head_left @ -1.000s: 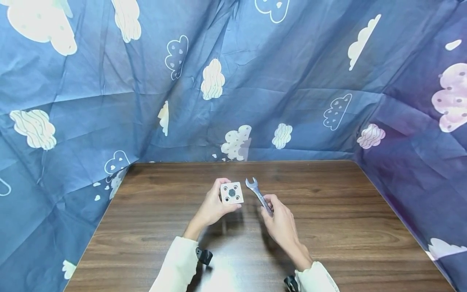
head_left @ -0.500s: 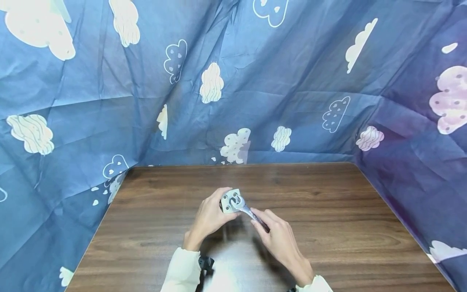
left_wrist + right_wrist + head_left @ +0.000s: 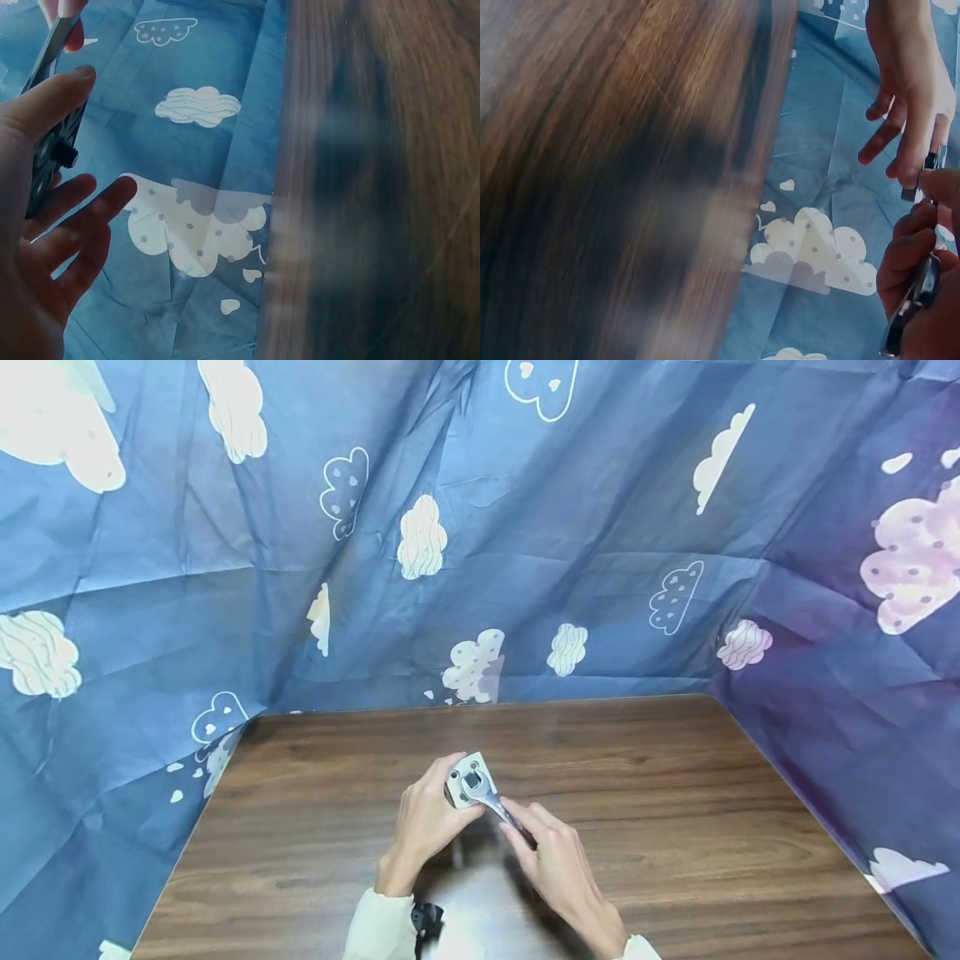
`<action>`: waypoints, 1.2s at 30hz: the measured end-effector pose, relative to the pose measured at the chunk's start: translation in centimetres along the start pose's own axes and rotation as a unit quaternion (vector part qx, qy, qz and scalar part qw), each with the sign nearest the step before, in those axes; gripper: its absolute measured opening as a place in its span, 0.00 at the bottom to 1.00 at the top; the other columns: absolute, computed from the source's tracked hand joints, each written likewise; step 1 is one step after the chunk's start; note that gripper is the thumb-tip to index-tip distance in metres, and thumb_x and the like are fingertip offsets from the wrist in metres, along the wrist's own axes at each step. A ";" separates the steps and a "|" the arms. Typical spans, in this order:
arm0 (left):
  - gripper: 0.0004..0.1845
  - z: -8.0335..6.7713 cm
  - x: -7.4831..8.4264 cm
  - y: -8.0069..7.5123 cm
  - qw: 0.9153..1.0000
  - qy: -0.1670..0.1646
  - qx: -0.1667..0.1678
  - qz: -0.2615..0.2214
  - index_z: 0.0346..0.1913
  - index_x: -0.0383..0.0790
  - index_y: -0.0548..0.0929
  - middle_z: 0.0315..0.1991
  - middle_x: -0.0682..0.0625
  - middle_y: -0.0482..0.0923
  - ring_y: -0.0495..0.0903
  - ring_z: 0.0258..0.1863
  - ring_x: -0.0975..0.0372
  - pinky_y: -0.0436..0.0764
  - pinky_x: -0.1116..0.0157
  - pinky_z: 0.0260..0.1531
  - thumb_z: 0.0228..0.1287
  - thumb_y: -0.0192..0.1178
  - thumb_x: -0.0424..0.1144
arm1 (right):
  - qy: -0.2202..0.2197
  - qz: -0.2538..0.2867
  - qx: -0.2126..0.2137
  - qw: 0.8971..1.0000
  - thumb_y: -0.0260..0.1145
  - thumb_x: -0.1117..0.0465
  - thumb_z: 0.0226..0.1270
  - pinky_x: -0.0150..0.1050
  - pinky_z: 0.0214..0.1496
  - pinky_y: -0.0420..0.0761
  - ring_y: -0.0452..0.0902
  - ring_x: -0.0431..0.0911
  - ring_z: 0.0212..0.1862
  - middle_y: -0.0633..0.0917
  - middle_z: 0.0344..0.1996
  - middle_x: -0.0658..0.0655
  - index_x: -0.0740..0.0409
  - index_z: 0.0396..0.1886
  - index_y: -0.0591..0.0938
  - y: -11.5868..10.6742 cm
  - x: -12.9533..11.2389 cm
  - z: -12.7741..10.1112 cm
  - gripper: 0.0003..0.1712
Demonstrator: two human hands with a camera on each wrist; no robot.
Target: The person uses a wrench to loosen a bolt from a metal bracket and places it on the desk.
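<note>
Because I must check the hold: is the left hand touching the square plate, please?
Touching. The head view shows it: the left hand grips the square plate at its edges, with the thumb along the lower one.

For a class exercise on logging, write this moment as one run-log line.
left hand: grips plate; right hand: holds wrench by its handle; wrench: open end around middle bolt; plate: held above table
</note>
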State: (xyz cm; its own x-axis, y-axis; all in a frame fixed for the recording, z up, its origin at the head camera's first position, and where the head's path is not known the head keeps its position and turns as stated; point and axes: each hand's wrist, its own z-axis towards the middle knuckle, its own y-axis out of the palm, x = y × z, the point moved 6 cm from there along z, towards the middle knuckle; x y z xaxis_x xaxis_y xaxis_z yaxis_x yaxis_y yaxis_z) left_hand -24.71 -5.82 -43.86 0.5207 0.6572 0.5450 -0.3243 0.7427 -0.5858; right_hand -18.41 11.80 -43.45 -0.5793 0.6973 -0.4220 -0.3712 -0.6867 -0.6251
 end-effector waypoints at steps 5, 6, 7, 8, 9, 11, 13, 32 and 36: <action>0.41 1.4 0.4 0.0 0.999 0.027 0.022 0.014 0.59 0.45 0.78 0.46 0.52 0.85 0.81 0.28 0.63 0.78 0.67 0.27 0.36 0.80 0.48 | -0.006 -0.005 0.026 1.000 0.74 0.63 0.58 0.19 0.20 0.59 0.57 0.28 0.21 0.73 0.24 0.41 0.59 0.53 0.85 -0.3 0.0 1.0 0.21; 0.41 1.6 0.4 0.0 0.999 0.031 0.025 0.016 0.59 0.45 0.78 0.46 0.52 0.85 0.81 0.28 0.63 0.78 0.67 0.27 0.36 0.80 0.48 | -0.008 -0.006 0.029 1.000 0.74 0.63 0.58 0.19 0.20 0.60 0.58 0.28 0.21 0.73 0.24 0.41 0.59 0.53 0.85 -0.4 0.0 1.2 0.21; 0.41 1.8 0.4 -0.1 0.999 0.033 0.028 0.016 0.59 0.45 0.78 0.46 0.52 0.85 0.81 0.28 0.63 0.78 0.67 0.27 0.35 0.80 0.48 | -0.009 -0.005 0.029 1.000 0.74 0.63 0.58 0.19 0.20 0.60 0.58 0.28 0.21 0.74 0.24 0.41 0.59 0.53 0.85 -0.4 0.0 1.3 0.21; 0.41 2.0 0.4 -0.1 0.999 0.036 0.031 0.016 0.59 0.45 0.78 0.47 0.52 0.85 0.81 0.28 0.63 0.78 0.67 0.28 0.35 0.81 0.48 | -0.011 -0.006 0.032 0.999 0.74 0.63 0.58 0.19 0.21 0.61 0.59 0.28 0.22 0.75 0.24 0.41 0.59 0.53 0.85 -0.4 0.0 1.5 0.21; 0.41 2.1 0.3 -0.2 0.999 0.037 0.033 0.015 0.59 0.45 0.78 0.47 0.51 0.85 0.81 0.29 0.63 0.79 0.66 0.28 0.35 0.81 0.47 | -0.013 -0.007 0.034 0.999 0.74 0.63 0.57 0.19 0.21 0.62 0.60 0.28 0.22 0.75 0.25 0.41 0.58 0.53 0.85 -0.4 0.0 1.5 0.22; 0.42 2.1 0.2 -0.2 0.999 0.036 0.034 0.013 0.60 0.45 0.78 0.48 0.51 0.84 0.81 0.29 0.63 0.79 0.67 0.28 0.35 0.81 0.47 | -0.015 -0.010 0.038 0.999 0.75 0.63 0.57 0.19 0.22 0.63 0.61 0.28 0.22 0.76 0.26 0.41 0.57 0.53 0.85 -0.3 0.0 1.5 0.22; 0.43 1.7 0.1 -0.1 0.999 0.033 0.035 0.009 0.60 0.45 0.78 0.48 0.51 0.84 0.81 0.29 0.63 0.79 0.68 0.28 0.34 0.81 0.46 | -0.024 -0.011 0.046 0.999 0.75 0.63 0.55 0.19 0.23 0.64 0.62 0.28 0.23 0.77 0.26 0.41 0.56 0.53 0.85 -0.1 0.0 1.1 0.23; 0.42 -0.9 0.2 0.1 0.995 0.016 0.091 0.026 0.58 0.45 0.80 0.44 0.53 0.85 0.80 0.26 0.68 0.75 0.74 0.24 0.34 0.82 0.53 | -0.081 -0.001 0.114 0.990 0.62 0.47 0.71 0.21 0.22 0.65 0.61 0.25 0.23 0.78 0.22 0.43 0.58 0.46 0.87 1.1 -1.2 -1.0 0.20; 0.42 -0.8 0.3 0.1 0.995 0.030 0.097 0.024 0.57 0.43 0.80 0.44 0.53 0.85 0.81 0.27 0.68 0.76 0.75 0.25 0.34 0.81 0.53 | -0.076 -0.005 0.121 0.990 0.63 0.49 0.70 0.20 0.21 0.62 0.59 0.24 0.23 0.76 0.21 0.42 0.60 0.46 0.87 1.3 -1.4 -1.0 0.19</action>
State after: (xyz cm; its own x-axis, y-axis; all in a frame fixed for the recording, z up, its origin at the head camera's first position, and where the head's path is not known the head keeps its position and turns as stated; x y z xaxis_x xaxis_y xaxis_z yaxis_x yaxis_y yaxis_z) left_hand -23.94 -5.59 -44.23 0.5455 0.6882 0.4784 -0.4931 0.7251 -0.4807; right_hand -17.35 10.17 -44.31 -0.6706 0.6775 -0.3021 -0.5297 -0.7224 -0.4444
